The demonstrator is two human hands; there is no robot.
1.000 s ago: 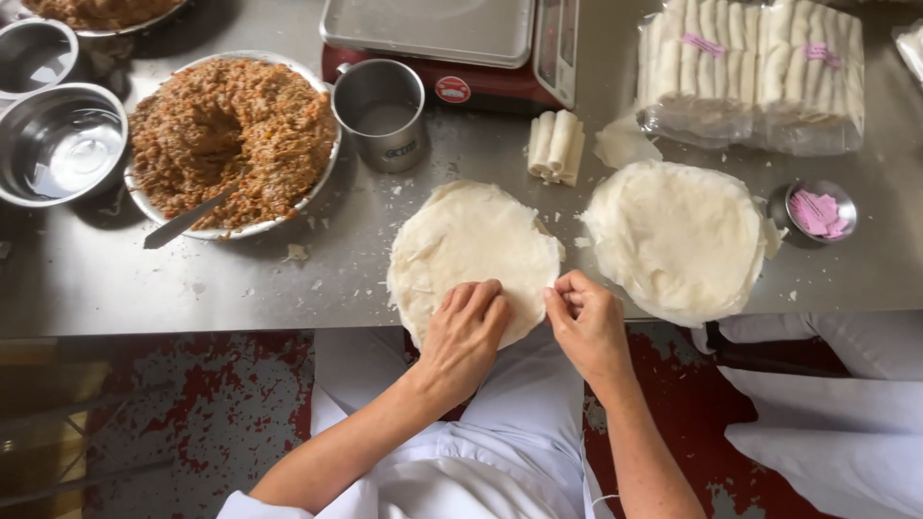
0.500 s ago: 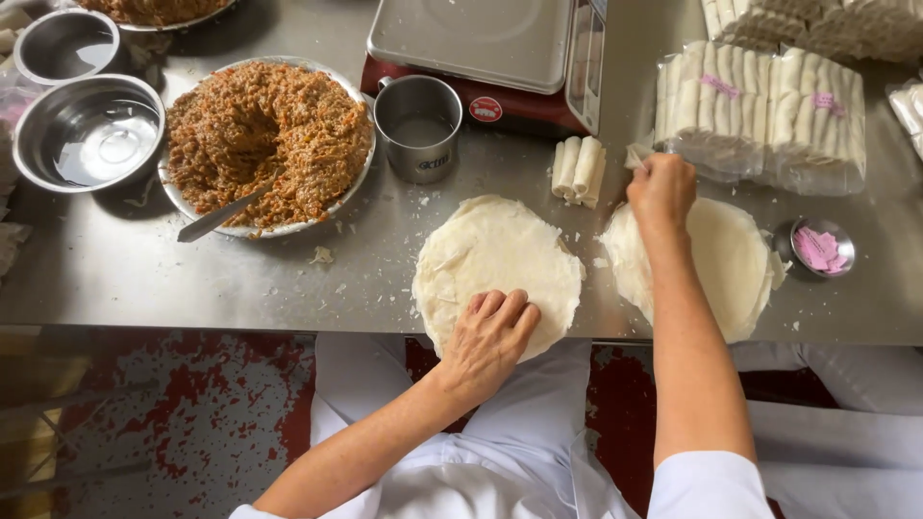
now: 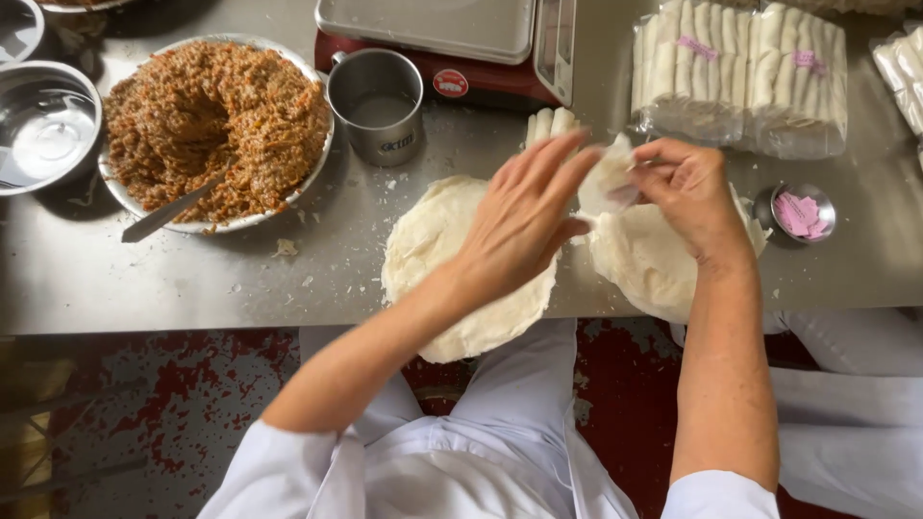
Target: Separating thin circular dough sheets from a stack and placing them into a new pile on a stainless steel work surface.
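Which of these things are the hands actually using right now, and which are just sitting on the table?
In use: left hand, right hand, wrapper scrap, flat wrapper, wrapper stack.
Lying about: filling plate, metal cup, scale, bagged rolls, empty bowl.

Food-prep kitchen: steel table, wrappers, filling

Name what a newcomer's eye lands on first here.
Both hands meet mid-frame: the right hand pinches a small torn wrapper piece, with the left hand spread beside it above a round wrapper. At upper left, a plate of brown shredded filling with a spoon stands out.
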